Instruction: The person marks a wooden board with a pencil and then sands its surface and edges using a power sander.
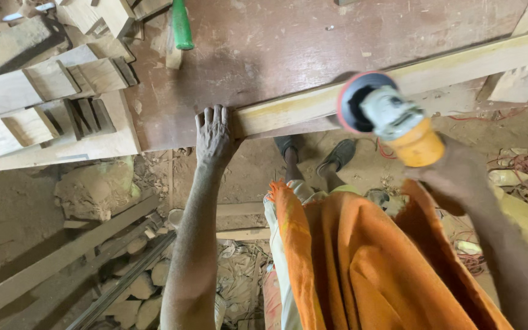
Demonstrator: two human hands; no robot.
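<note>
Currently, the wooden batten (398, 79) is pinned at the surface's (264, 43) near edge by the spread left hand (214, 137). An angle grinder (389, 116) is gripped in the closed right hand (453, 177); its disc is best kept flat.

The long pale wooden plank (398, 82) runs out of frame at the right edge, so its far end is not seen. Its middle part is hidden behind the round red-rimmed disc of the orange angle grinder (392, 119). The grinder body, below the plank, is blurred, and the right hand (456, 177) covers its rear. Above the plank, top edge, a green plastic handle (182, 25) is cut off, tool type unclear.
</note>
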